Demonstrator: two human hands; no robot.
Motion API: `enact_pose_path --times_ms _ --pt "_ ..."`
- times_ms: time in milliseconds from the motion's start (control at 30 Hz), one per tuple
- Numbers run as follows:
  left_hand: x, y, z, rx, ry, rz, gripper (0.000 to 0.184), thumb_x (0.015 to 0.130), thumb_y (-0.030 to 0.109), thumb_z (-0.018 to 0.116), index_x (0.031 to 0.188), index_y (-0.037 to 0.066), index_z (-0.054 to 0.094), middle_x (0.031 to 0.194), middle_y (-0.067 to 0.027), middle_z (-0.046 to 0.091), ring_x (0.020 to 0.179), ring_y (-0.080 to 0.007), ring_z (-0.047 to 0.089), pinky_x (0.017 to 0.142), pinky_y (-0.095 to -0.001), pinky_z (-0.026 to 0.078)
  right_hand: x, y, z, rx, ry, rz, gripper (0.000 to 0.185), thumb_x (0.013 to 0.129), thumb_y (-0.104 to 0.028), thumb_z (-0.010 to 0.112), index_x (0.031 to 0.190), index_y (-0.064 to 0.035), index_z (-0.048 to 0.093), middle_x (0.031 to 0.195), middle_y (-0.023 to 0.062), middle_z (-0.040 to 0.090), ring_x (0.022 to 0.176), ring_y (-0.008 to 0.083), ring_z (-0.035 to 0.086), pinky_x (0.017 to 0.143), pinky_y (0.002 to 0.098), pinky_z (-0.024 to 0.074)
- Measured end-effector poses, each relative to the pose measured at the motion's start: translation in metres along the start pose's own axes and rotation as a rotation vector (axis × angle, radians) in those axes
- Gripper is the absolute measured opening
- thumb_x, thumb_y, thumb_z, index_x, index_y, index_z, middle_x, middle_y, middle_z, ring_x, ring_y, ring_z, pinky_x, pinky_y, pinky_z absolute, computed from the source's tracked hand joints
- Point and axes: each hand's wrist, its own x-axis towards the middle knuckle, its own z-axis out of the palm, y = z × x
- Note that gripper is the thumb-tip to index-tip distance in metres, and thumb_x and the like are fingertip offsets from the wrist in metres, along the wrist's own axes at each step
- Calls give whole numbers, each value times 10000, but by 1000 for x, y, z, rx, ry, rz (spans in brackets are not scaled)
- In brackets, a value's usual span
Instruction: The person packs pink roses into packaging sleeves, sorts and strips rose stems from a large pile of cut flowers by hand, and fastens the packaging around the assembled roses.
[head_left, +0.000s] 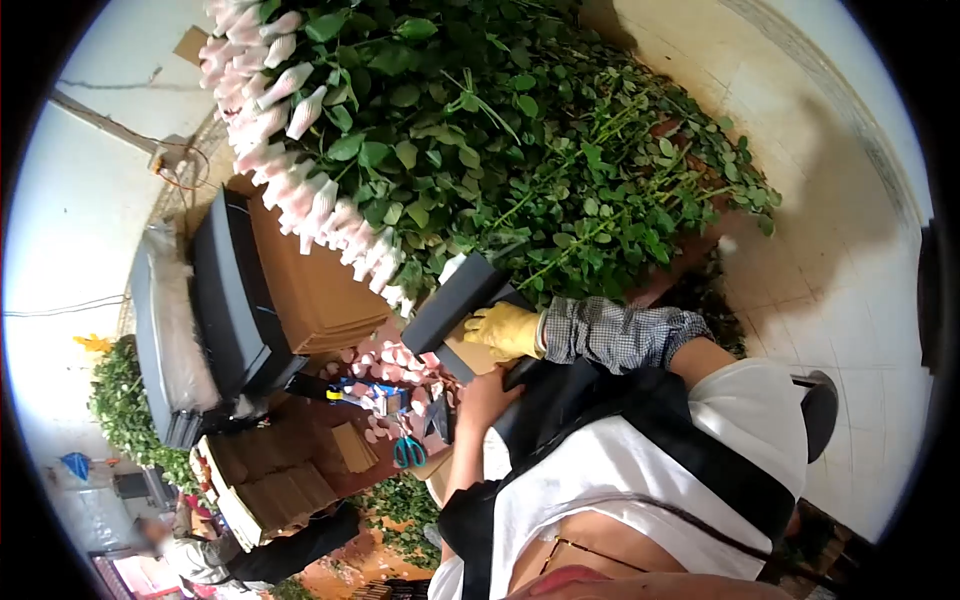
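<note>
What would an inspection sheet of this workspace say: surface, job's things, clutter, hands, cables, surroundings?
Surface: reddish-brown surface, largely covered.
Job's things: piled leafy stems with pale flower heads; dark board and brown cardboard beside them.
Clutter: teal-handled scissors, scattered pinkish bits, stacked cardboard.
Hands: right hand, yellow-gloved, over the brown cardboard; left hand, bare, close by; exact grips unclear.
Cables: orange wire looped near the wall.
Surroundings: another person in the background; tiled floor on the picture's right.
</note>
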Motion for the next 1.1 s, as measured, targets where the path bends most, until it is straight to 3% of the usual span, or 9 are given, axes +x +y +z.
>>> enact_pose_path --times_ms 167,367,433,600,767,867,900,1000,1100 --pt "-3 15 15 173 164 -98 368 820 265 720 1136 96 633 817 -191 720 784 -382 715 705 -484 571 -24 59 -37 1077 189 -180 402 927 -250 697 1268 -54 612 1151 112 683 1047 211 645 923 338 511" --pt "-5 28 7 6 147 -272 470 799 266 740 1248 146 666 1083 -141 735 937 -354 710 822 -443 566 -60 223 -90 -78 653 547 276 878 -301 653 1011 -66 710 921 148 718 893 342 684 789 494 526" --pt "-7 41 -1 -7 118 -328 465 801 266 750 1248 161 670 1063 -136 741 927 -351 712 813 -434 565 -64 288 -17 -63 132 764 339 871 -386 672 939 -55 680 924 147 709 887 345 662 818 498 509" --pt "-8 30 14 8 200 -324 424 818 270 749 1233 224 676 947 -125 751 882 -347 716 761 -418 567 -114 271 -3 -10 173 643 437 870 -464 669 1045 -66 705 1016 147 720 957 349 673 843 501 517" --pt "-8 34 12 -27 259 -300 438 788 274 752 1218 233 686 955 -113 751 858 -323 718 741 -428 570 -95 270 -167 350 -200 534 595 926 -489 561 1351 -75 599 1352 183 613 1171 350 620 981 456 499" --pt "-7 43 12 -21 279 -344 436 788 263 755 1218 239 687 950 -104 752 859 -309 722 743 -407 571 -61 244 -241 573 555 -61 537 995 -354 595 1464 -117 482 1377 139 606 1233 289 605 1057 416 492" --pt "-7 48 8 -12 264 -352 421 792 244 755 1208 241 692 945 -103 752 853 -305 722 740 -396 571 -43 234 -270 516 885 -261 458 960 -249 655 1377 -85 559 1269 126 675 1086 248 679 926 361 545" --pt "-9 47 15 -37 305 -391 406 798 244 753 1199 236 693 951 -88 753 864 -318 715 740 -412 564 15 250 -354 142 1284 13 446 914 -172 658 1337 -60 570 1092 165 694 968 330 665 868 430 537" --pt "-6 68 2 -13 258 -440 390 816 234 743 1203 212 700 995 -90 754 916 -305 719 775 -389 565 84 286 -312 -234 1234 297 430 860 -120 616 1288 -76 598 1038 109 701 973 298 668 879 423 524"
